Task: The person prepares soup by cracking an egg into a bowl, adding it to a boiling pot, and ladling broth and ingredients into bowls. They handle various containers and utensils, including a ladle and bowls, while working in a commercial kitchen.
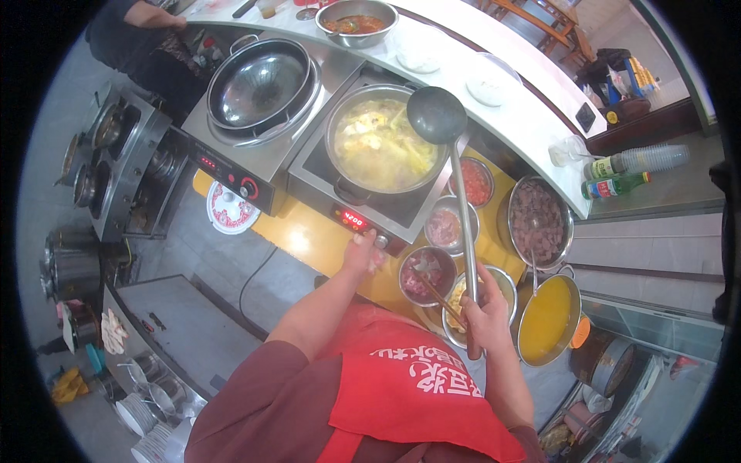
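My left hand [365, 252] is at the control knob [381, 241] of an induction cooker [312, 168], beside its lit red display. My right hand [488, 307] grips the wooden-ended handle of a long metal ladle [437, 114], whose bowl is over the right rim of a steaming pot. The pot [385, 142] on the cooker holds yellowish broth with egg and greens. Near my right hand are a bowl of raw meat [425, 275] with chopsticks or a thin wooden handle across it, and a bowl of yellow food [457, 307], partly hidden.
Bowls of chopped red food [472, 182] and pale meat [444, 227] stand right of the cooker. Beyond are a basin of dark meat chunks [535, 223] and a pot of yellow liquid [544, 320]. A wok [259, 84] sits on the left cooker. Another person [153, 35] stands at upper left.
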A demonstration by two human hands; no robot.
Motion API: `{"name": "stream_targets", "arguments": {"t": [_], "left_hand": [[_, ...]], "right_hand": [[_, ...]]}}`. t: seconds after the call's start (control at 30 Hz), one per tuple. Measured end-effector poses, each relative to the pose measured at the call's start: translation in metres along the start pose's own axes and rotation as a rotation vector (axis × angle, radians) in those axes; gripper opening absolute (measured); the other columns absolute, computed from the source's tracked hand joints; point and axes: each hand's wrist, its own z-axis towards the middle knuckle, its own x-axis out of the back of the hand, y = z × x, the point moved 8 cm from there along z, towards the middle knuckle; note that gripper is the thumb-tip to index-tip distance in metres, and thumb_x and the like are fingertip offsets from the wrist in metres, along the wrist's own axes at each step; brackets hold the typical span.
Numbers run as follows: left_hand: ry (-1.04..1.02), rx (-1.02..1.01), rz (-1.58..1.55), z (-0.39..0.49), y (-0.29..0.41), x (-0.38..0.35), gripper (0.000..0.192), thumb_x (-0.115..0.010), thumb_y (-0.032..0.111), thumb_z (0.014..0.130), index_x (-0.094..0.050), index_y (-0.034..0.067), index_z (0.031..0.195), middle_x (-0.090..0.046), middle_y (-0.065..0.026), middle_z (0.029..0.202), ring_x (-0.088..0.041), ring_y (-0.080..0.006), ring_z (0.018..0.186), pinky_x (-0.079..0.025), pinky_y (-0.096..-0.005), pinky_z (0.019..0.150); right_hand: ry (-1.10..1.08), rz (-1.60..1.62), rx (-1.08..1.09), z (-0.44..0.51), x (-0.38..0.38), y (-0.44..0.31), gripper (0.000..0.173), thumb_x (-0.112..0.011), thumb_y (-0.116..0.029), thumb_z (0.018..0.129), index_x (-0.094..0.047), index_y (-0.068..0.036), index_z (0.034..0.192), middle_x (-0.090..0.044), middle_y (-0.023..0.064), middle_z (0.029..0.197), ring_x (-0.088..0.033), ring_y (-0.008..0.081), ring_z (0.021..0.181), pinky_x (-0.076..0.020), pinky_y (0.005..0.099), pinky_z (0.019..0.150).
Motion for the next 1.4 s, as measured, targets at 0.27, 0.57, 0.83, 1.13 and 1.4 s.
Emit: {"name": "stream_targets", "arguments": {"t": [0.27, 0.57, 0.83, 1.13, 1.4], "left_hand": [[0.008, -0.004, -0.015, -0.003, 0.004, -0.002, 0.042, -0.056, 0.045, 0.106, -0.058, 0.005, 0.1, -0.065, -0.0097, 0.068, -0.062, -0.0185, 0.051, -0.04, -0.0308, 0.035], [-0.016, -0.033, -0.165, 0.008, -0.007, 0.002, 0.034, -0.056, 0.039, 0.107, -0.059, 0.006, 0.101, -0.066, -0.0088, 0.073, -0.062, -0.0185, 0.053, -0.043, -0.0304, 0.039], [-0.029, 0.034, -0.13, 0.006, -0.008, 0.002, 0.034, -0.059, 0.036, 0.107, -0.06, 0.002, 0.11, -0.067, -0.0115, 0.089, -0.066, -0.0204, 0.064, -0.052, -0.0343, 0.05], [-0.145, 0.121, -0.611, -0.031, 0.079, 0.002, 0.033, -0.053, 0.027, 0.11, -0.055, -0.003, 0.122, -0.066, -0.0177, 0.103, -0.071, -0.0312, 0.089, -0.063, -0.0431, 0.078], [-0.293, -0.123, -0.518, -0.024, 0.165, -0.019, 0.025, -0.049, 0.009, 0.108, -0.052, -0.005, 0.128, -0.065, -0.0202, 0.119, -0.071, -0.0347, 0.104, -0.063, -0.0467, 0.091]], "right_hand": [[0.015, -0.077, 0.001, 0.002, 0.003, 0.0, 0.07, -0.06, 0.001, 0.092, -0.037, 0.002, 0.157, -0.065, 0.0089, 0.096, -0.061, 0.011, 0.072, -0.0495, 0.0269, 0.062], [0.016, -0.156, -0.002, 0.007, 0.0, -0.005, 0.069, -0.062, -0.002, 0.091, -0.039, 0.002, 0.156, -0.067, 0.0109, 0.101, -0.063, 0.0129, 0.077, -0.0523, 0.0287, 0.068], [0.04, -0.583, 0.136, 0.013, -0.005, -0.023, 0.068, -0.065, -0.009, 0.089, -0.044, -0.002, 0.153, -0.067, 0.0277, 0.124, -0.07, 0.0394, 0.107, -0.054, 0.0448, 0.092], [-0.024, -0.757, 0.012, 0.028, -0.03, -0.041, 0.065, -0.064, -0.011, 0.09, -0.046, -0.006, 0.152, -0.069, 0.0288, 0.114, -0.068, 0.0463, 0.105, -0.0539, 0.0491, 0.09], [-0.223, -0.313, -0.215, 0.029, -0.074, -0.047, 0.068, -0.063, -0.011, 0.09, -0.043, -0.006, 0.154, -0.069, 0.0189, 0.117, -0.071, 0.0235, 0.079, -0.0568, 0.0365, 0.074]]}}
